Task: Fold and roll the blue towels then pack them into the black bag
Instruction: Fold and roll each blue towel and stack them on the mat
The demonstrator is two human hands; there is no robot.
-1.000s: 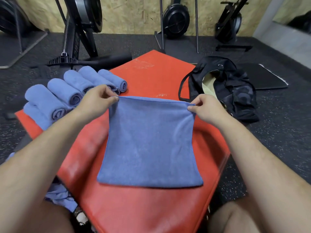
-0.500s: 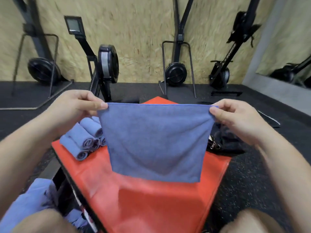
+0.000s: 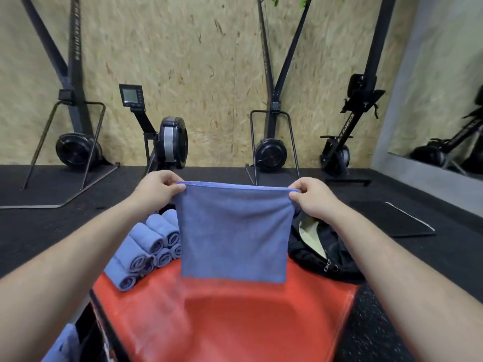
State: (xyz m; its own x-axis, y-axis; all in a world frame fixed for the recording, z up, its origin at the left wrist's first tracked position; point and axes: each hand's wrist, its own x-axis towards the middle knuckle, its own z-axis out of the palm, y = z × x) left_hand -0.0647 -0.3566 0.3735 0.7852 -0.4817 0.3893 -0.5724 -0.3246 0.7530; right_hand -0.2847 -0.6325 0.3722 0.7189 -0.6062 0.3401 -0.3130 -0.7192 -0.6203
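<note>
A folded blue towel [image 3: 234,231] hangs in the air above the red pad [image 3: 235,314]. My left hand [image 3: 156,189] pinches its top left corner and my right hand [image 3: 312,197] pinches its top right corner, stretching the top edge taut. Several rolled blue towels [image 3: 149,249] are stacked on the pad's far left corner, partly hidden behind the hanging towel. The black bag [image 3: 321,252] lies open on the pad's far right corner, showing a pale lining; the towel and my right arm cover part of it.
More blue cloth [image 3: 62,346] lies low at the left beside the pad. Rowing machines [image 3: 167,142] stand along the chipboard wall beyond dark rubber floor. A black mat [image 3: 392,218] lies on the floor to the right. A mirror sits at the far right.
Both hands have lifted the towel off the red pad and held it up further out in front. The view has tilted up toward the wall.
</note>
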